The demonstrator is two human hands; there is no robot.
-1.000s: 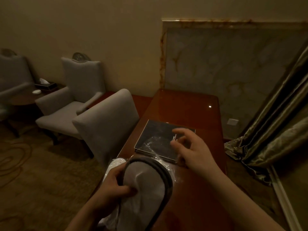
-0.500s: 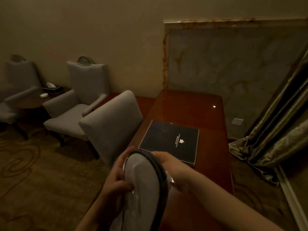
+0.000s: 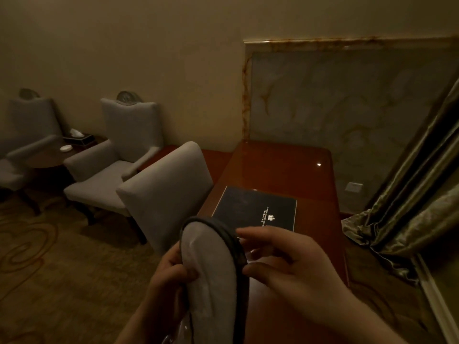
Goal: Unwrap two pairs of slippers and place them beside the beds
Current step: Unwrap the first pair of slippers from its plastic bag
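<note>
A folder (image 3: 255, 211) lies on the desk (image 3: 280, 170), a chair (image 3: 166, 192) left of it. Both hands hold slippers (image 3: 211, 264) before the folder

The slipper (image 3: 208, 264) is pale grey-white with a dark rim. The desk (image 3: 280, 175) is glossy reddish-brown. The folder (image 3: 255, 209) on it is black with a small pale emblem. The chairs (image 3: 164, 192) are light grey, and the carpet (image 3: 32, 244) is brown with swirls. The wall panel (image 3: 335, 108) is veined marble edged in amber. The curtain (image 3: 422, 194) is olive.
</note>
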